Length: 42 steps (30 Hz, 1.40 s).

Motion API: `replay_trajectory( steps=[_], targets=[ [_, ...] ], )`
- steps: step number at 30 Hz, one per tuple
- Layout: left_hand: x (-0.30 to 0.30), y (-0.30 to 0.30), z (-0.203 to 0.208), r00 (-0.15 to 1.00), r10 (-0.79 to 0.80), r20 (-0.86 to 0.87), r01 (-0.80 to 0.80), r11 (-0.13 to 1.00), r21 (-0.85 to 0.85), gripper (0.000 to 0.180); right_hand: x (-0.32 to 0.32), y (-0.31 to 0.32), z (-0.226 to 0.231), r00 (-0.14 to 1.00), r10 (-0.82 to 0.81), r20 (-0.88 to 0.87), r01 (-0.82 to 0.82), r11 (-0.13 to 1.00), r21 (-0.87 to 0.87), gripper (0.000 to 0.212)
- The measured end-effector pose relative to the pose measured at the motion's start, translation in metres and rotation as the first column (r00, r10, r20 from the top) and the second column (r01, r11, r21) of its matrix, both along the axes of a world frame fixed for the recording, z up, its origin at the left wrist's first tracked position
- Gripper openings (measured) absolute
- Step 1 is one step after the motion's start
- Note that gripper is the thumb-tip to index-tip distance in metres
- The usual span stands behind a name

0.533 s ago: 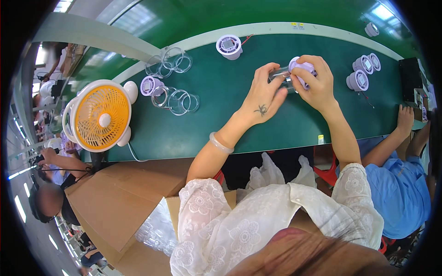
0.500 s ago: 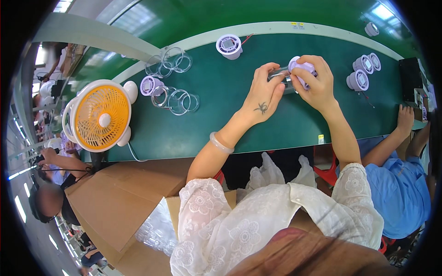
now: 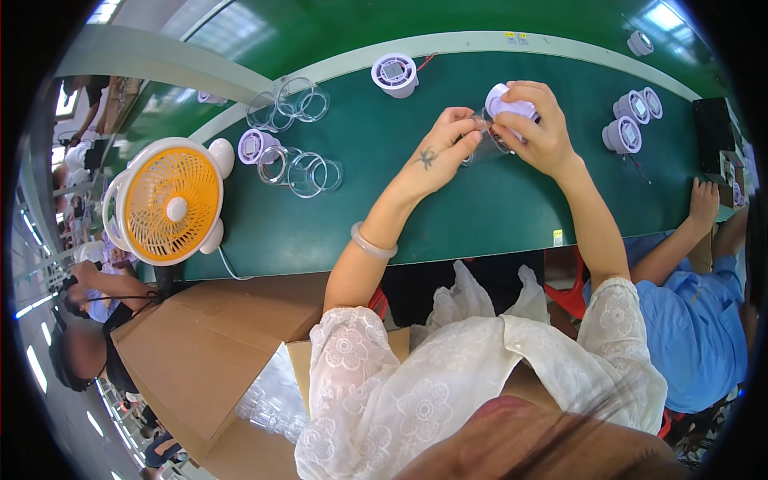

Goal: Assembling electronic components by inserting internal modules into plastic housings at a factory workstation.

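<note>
My right hand (image 3: pixel 538 128) is closed around a pale purple round plastic housing (image 3: pixel 500 100), tilted above a clear plastic cylinder (image 3: pixel 490 154). Thumb and fingers of my left hand (image 3: pixel 445 152) are pinched together at the cylinder's rim. A bit of red wire shows between the two hands, beside the left fingertips; its ends are hidden. The housing and the cylinder are apart at the near side; fingers cover the rest.
Several clear cylinders (image 3: pixel 306 174) and a purple housing (image 3: pixel 258 146) stand at left, beside an orange fan (image 3: pixel 172 204). Another housing (image 3: pixel 394 74) is at the back; several more (image 3: pixel 622 136) sit at right. A cardboard box (image 3: pixel 216 344) is below; a co-worker's hand (image 3: pixel 704 204) rests at far right.
The purple housing has been lifted away from the cylinder's end and tilted, with my right hand shifting slightly left. My left hand has moved left, and its fingers have closed to a pinch.
</note>
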<state>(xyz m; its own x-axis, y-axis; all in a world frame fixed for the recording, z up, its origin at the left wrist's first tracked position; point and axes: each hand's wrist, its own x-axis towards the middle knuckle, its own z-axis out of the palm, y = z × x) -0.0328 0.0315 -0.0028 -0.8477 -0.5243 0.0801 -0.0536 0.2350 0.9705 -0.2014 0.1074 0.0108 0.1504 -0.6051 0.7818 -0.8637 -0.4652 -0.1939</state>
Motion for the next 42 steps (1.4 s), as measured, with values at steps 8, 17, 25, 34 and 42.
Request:
replay_trajectory(
  steps=[8, 17, 25, 34, 42],
  targets=[
    [0.0, -0.001, -0.005, 0.992, -0.093, -0.087, 0.121, 0.905, 0.409, 0.024, 0.008, -0.003, -0.004, 0.998, -0.068, 0.005, 0.068, 0.993, -0.096, 0.025],
    [-0.003, 0.003, 0.0, 0.985, 0.092, -0.146, -0.012, 0.881, 0.472, 0.015, 0.005, 0.001, -0.004, 0.991, -0.109, -0.078, 0.093, 0.978, -0.185, 0.027],
    [-0.013, 0.018, 0.003, 0.902, 0.334, -0.273, -0.431, 0.717, -0.548, 0.006, 0.012, 0.008, -0.003, 0.829, -0.081, 0.553, -0.139, 0.929, 0.344, 0.043],
    [0.003, 0.001, 0.015, 0.88, 0.351, -0.321, -0.438, 0.862, -0.257, 0.018, -0.009, 0.015, 0.009, 0.761, 0.104, 0.64, -0.429, 0.82, 0.378, 0.043],
    [-0.005, 0.009, 0.007, 0.995, 0.029, -0.093, -0.054, 0.96, -0.276, 0.083, 0.015, 0.016, 0.007, 0.84, 0.228, 0.493, -0.389, 0.886, 0.253, 0.062]
  ],
)
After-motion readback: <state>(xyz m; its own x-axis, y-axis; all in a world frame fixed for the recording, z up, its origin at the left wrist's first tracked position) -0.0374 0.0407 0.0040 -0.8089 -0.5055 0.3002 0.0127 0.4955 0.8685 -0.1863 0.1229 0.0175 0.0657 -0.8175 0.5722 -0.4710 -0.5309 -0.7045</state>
